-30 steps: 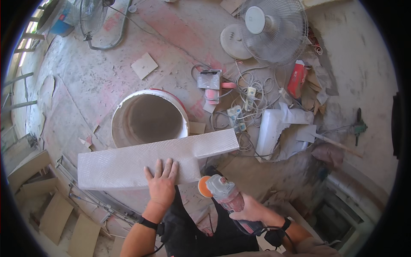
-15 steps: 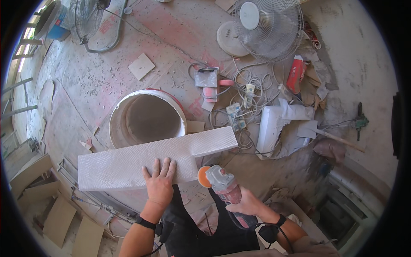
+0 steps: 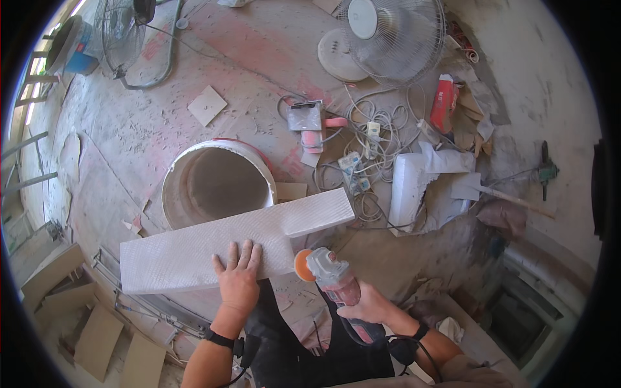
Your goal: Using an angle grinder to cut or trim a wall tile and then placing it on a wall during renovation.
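A long pale tile (image 3: 174,258) with a textured surface and a notch cut from its near right corner lies across my thighs, its far edge against the rim of a round bucket (image 3: 169,205). My left hand (image 3: 238,275) lies flat on it with the fingers spread. In my right hand (image 3: 369,304) is a grey and red angle grinder (image 3: 336,278), gripped round its body. Its orange disc (image 3: 303,265) is at the tile's edge beside the notch; whether it touches, I cannot tell.
Tangled cables with power strips (image 3: 353,171) lie beyond the tile, near a grey and pink power tool (image 3: 306,119). Two fans (image 3: 394,39) stand at the back. A torn white package (image 3: 406,191) and a green drill (image 3: 547,171) are to the right. Tile offcuts (image 3: 98,346) lean at lower left.
The view has shifted slightly, so the floor items sit a little further left. The disc is a bit closer to the tile's notch edge. Both hands keep their holds.
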Available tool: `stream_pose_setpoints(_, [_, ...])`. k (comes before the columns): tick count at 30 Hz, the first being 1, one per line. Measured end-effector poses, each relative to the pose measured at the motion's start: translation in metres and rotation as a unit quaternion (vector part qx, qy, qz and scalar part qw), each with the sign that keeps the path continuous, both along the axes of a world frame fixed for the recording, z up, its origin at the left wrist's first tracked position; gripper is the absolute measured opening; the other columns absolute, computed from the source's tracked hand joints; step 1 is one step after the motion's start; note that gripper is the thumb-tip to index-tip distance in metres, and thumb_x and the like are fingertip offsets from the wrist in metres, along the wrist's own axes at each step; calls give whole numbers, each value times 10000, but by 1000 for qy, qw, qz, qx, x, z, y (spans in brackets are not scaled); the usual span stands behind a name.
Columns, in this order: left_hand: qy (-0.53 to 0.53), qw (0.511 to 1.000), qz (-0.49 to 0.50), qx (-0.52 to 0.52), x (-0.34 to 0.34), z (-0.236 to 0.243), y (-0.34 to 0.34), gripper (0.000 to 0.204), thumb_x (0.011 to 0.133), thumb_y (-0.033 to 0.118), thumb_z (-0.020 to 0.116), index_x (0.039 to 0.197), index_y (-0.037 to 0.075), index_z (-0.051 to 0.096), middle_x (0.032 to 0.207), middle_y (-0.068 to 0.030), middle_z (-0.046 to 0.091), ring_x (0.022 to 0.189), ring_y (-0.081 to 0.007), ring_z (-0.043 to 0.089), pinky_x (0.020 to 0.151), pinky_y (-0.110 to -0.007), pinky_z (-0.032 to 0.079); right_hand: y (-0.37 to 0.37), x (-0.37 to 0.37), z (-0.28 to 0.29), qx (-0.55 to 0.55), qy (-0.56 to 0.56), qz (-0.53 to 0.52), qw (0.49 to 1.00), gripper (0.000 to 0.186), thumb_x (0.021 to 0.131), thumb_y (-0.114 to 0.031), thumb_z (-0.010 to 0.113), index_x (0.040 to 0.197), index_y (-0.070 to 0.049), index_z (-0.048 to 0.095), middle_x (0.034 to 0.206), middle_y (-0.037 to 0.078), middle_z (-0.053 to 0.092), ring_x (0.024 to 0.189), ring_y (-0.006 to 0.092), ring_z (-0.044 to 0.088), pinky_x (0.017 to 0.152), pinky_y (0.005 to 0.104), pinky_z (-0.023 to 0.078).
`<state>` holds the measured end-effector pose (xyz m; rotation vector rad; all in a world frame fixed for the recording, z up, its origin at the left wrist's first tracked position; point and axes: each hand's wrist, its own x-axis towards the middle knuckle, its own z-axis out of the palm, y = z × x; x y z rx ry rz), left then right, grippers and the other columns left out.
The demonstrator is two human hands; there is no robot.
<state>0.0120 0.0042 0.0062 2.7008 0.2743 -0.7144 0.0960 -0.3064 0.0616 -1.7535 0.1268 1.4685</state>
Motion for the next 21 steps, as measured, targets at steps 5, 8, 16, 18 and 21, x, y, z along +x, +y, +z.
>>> stream_pose_setpoints(5, [-10, 1000, 6, 2, -3, -1, 3, 544, 870, 93, 564, 1411, 144, 591, 1494, -74, 561, 1398, -369, 485, 1095, -742, 273, 6, 0, 4, 9, -16, -20, 1000, 714, 703, -243, 853, 1269, 60, 541, 1118, 183, 678, 1036, 255, 668, 923, 390, 523])
stream_pose_setpoints(8, [-2, 1000, -1, 1, 1, 1, 3, 547, 864, 97, 571, 1410, 138, 592, 1491, -78, 564, 1395, -370, 486, 1095, -736, 278, 3, -2, 4, -16, -37, 8, 999, 711, 706, -241, 852, 1271, 59, 544, 1121, 180, 678, 1032, 247, 666, 923, 384, 523])
stream_pose_setpoints(16, [25, 999, -43, -2, 10, 1, -9, 623, 828, 81, 621, 1445, 122, 549, 1535, -105, 509, 1426, -389, 441, 1097, -697, 297, -15, -5, 33, -10, 41, -154, 987, 739, 717, -242, 847, 1304, 69, 525, 1162, 171, 671, 1062, 232, 658, 951, 363, 507])
stream_pose_setpoints(18, [42, 995, -63, 71, -16, -12, -2, 661, 822, 87, 641, 1469, 113, 510, 1557, -113, 469, 1453, -400, 390, 1109, -663, 294, -3, -16, 33, -22, 0, -116, 993, 739, 721, -283, 834, 1280, 81, 516, 1119, 222, 690, 1064, 299, 695, 928, 387, 527])
stream_pose_setpoints(21, [41, 992, -76, 96, -19, -34, -14, 668, 831, 111, 649, 1481, 124, 492, 1568, -117, 434, 1480, -400, 334, 1118, -648, 280, -4, -43, 28, -48, -76, -79, 993, 711, 714, -293, 822, 1231, 88, 517, 1012, 285, 699, 1001, 417, 714, 871, 439, 558])
